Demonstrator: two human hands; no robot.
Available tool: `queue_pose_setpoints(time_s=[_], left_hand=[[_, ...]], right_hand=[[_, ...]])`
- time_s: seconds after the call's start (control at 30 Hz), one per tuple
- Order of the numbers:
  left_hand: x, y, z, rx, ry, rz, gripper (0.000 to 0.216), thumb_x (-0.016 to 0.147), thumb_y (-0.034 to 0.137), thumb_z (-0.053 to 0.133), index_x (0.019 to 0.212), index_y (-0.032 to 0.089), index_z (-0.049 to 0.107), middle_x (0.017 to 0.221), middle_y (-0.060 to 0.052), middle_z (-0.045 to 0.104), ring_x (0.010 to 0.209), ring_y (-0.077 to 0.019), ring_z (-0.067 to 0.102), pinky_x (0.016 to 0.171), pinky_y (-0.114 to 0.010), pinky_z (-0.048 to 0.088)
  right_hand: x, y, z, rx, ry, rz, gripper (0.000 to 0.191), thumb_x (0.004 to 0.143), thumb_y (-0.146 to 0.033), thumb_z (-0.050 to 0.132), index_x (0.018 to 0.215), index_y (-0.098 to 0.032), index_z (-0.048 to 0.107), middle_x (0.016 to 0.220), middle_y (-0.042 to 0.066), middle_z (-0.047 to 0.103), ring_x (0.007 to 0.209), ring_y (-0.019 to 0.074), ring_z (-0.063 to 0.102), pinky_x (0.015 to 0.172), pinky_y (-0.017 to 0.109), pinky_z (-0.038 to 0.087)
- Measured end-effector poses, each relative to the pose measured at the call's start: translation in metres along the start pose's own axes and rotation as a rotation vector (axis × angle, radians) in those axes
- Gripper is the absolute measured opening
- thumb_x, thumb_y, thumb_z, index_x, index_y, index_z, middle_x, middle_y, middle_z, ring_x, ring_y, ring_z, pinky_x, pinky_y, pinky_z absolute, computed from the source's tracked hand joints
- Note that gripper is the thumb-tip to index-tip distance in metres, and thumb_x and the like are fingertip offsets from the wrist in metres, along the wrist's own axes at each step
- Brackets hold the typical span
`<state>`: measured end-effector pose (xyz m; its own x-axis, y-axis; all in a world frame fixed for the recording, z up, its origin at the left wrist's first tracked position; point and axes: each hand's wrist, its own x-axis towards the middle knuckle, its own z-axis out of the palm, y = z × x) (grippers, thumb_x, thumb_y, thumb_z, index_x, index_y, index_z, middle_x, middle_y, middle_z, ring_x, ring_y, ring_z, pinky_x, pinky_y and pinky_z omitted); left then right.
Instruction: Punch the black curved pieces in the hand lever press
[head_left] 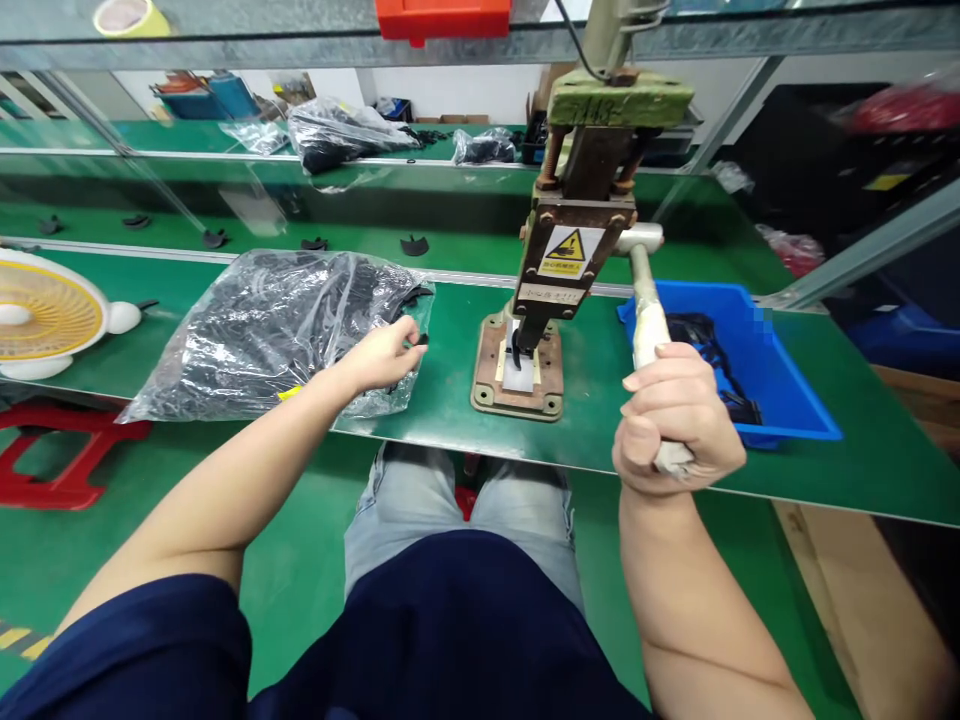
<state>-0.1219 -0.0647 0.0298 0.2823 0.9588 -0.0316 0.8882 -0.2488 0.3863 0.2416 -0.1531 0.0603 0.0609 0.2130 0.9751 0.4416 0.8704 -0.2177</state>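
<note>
My right hand [679,420] is wrapped around the wrapped, pale lever handle [649,310] of a hand press [566,230]. Under the press ram, a curved black part [516,350] sits on the small metal fixture of the brown base plate [484,375]. My left hand [390,355] is over the right end of a clear plastic bag [277,330] full of black parts. Its thumb and finger are pinched together, with a small dark piece [424,340] showing at the tips. The rest of that piece is hidden.
A blue bin [787,385] with black parts stands right of the press. At the left is a yellow and white fan [45,315]. Several curved black pieces, one of them here [414,245], lie along the green strip behind. A metal shelf [300,50] crosses above.
</note>
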Motion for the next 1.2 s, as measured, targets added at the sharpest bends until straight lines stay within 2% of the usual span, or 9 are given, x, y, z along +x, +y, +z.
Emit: queue_pose_setpoints(time_s=[0.07, 0.17, 0.3, 0.43, 0.67, 0.8, 0.93, 1.07, 1.2], left_hand=[[0.011, 0.014, 0.015, -0.040, 0.026, 0.137, 0.021, 0.098, 0.035, 0.062, 0.111, 0.021, 0.069, 0.105, -0.008, 0.072, 0.085, -0.0201, 0.069, 0.086, -0.033, 0.054], [0.025, 0.029, 0.031, -0.041, 0.041, 0.262, 0.020, 0.094, 0.026, 0.064, 0.111, 0.020, 0.074, 0.109, -0.010, 0.071, 0.101, -0.0226, 0.069, 0.097, -0.034, 0.053], [0.038, 0.042, 0.039, -0.191, 0.027, 0.156, 0.027, 0.090, 0.024, 0.069, 0.117, 0.021, 0.070, 0.101, -0.006, 0.075, 0.092, -0.0214, 0.071, 0.086, -0.032, 0.054], [0.048, 0.050, 0.052, -0.538, -0.025, 0.048, 0.021, 0.087, 0.035, 0.074, 0.100, 0.019, 0.071, 0.082, -0.001, 0.072, 0.072, -0.0163, 0.064, 0.068, -0.028, 0.049], [0.057, 0.065, 0.088, -0.848, -0.011, 0.019, 0.034, 0.088, 0.050, 0.076, 0.088, 0.016, 0.072, 0.074, 0.000, 0.068, 0.064, -0.0119, 0.058, 0.062, -0.024, 0.045], [0.055, 0.083, 0.090, -1.000, -0.067, -0.039, 0.037, 0.092, 0.051, 0.076, 0.087, 0.016, 0.069, 0.069, 0.001, 0.065, 0.056, -0.0089, 0.052, 0.055, -0.022, 0.041], [0.057, 0.092, 0.088, -1.038, -0.120, -0.033, 0.036, 0.092, 0.050, 0.079, 0.090, 0.015, 0.069, 0.066, 0.001, 0.062, 0.053, -0.0078, 0.050, 0.051, -0.021, 0.038], [0.062, 0.081, 0.085, -1.051, -0.120, -0.075, 0.028, 0.098, 0.043, 0.074, 0.092, 0.017, 0.064, 0.072, 0.001, 0.064, 0.056, -0.0081, 0.054, 0.051, -0.021, 0.042], [0.068, 0.069, 0.079, -0.997, -0.184, -0.116, 0.022, 0.098, 0.034, 0.076, 0.095, 0.018, 0.061, 0.073, 0.000, 0.065, 0.057, -0.0094, 0.058, 0.052, -0.022, 0.044]], right_hand=[[0.000, -0.001, -0.001, -0.008, -0.011, 0.006, 0.028, 0.087, -0.029, 0.067, 0.065, -0.024, 0.050, 0.060, -0.007, 0.058, 0.069, 0.0150, 0.068, 0.095, 0.054, 0.059], [0.000, -0.002, -0.002, -0.017, -0.037, 0.020, 0.026, 0.084, -0.028, 0.068, 0.065, -0.025, 0.051, 0.060, -0.008, 0.058, 0.070, 0.0156, 0.069, 0.096, 0.054, 0.060], [0.000, -0.002, -0.001, -0.022, -0.011, 0.032, 0.028, 0.087, -0.031, 0.067, 0.064, -0.026, 0.050, 0.059, -0.008, 0.057, 0.069, 0.0150, 0.068, 0.098, 0.055, 0.059], [0.000, -0.001, 0.001, -0.025, 0.003, 0.029, 0.029, 0.087, -0.032, 0.067, 0.064, -0.025, 0.050, 0.059, -0.009, 0.057, 0.068, 0.0151, 0.068, 0.096, 0.055, 0.059], [0.000, -0.003, 0.003, -0.034, 0.009, 0.020, 0.031, 0.090, -0.034, 0.066, 0.066, -0.025, 0.048, 0.061, -0.008, 0.056, 0.069, 0.0152, 0.068, 0.097, 0.056, 0.059], [0.000, -0.003, 0.004, -0.047, 0.023, 0.023, 0.034, 0.091, -0.038, 0.066, 0.066, -0.025, 0.046, 0.059, -0.008, 0.055, 0.067, 0.0153, 0.066, 0.096, 0.057, 0.059], [0.002, -0.003, 0.004, -0.056, 0.018, 0.008, 0.037, 0.091, -0.040, 0.067, 0.065, -0.024, 0.046, 0.057, -0.007, 0.055, 0.066, 0.0149, 0.066, 0.093, 0.054, 0.060], [0.002, -0.004, 0.004, -0.042, 0.011, 0.016, 0.037, 0.091, -0.040, 0.068, 0.065, -0.024, 0.047, 0.057, -0.007, 0.056, 0.068, 0.0146, 0.067, 0.094, 0.054, 0.059], [0.001, -0.003, 0.006, -0.017, 0.054, 0.011, 0.040, 0.091, -0.040, 0.070, 0.064, -0.023, 0.046, 0.058, -0.008, 0.056, 0.067, 0.0134, 0.066, 0.094, 0.052, 0.059]])
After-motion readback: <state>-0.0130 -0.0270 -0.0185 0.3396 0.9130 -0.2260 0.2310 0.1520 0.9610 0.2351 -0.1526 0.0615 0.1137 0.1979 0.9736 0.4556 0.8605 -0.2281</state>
